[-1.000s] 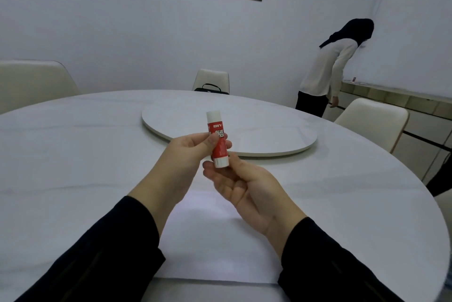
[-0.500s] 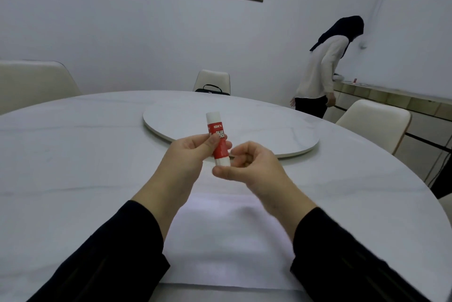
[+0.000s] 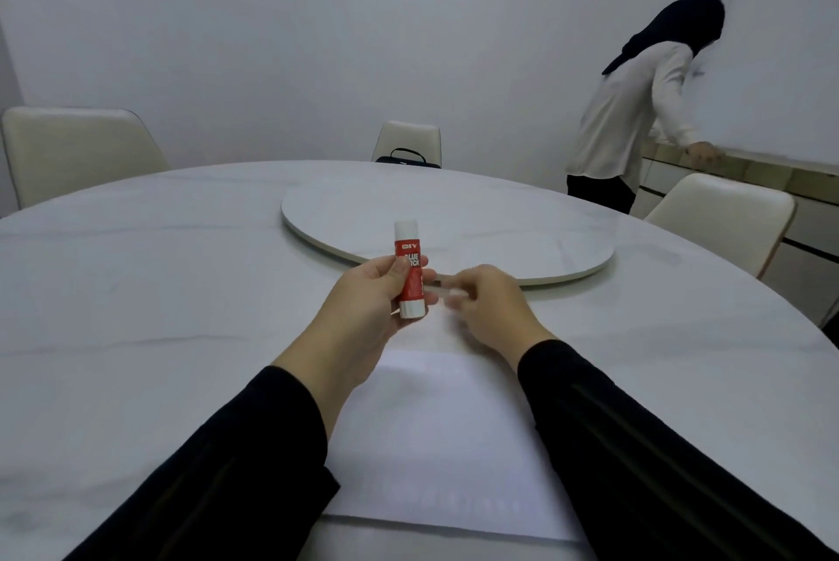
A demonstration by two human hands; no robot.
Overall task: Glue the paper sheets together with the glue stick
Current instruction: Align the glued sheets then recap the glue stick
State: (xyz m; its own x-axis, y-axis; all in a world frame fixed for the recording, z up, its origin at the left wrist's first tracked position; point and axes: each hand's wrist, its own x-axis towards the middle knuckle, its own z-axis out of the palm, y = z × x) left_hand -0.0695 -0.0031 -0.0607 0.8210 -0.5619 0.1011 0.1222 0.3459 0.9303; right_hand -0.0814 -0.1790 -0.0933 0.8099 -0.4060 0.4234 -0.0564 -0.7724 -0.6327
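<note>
- The left hand gripped the capped glue stick upright above the paper sheets on the table.
- The right hand hovered beside it, fingers curled, seemingly empty though blurred; uncapping looked next.

Bare table around paper sheets

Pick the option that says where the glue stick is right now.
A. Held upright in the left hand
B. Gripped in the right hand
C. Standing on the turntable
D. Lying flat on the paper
A: the left hand grips the glue stick upright above the paper, cap still on.
</note>
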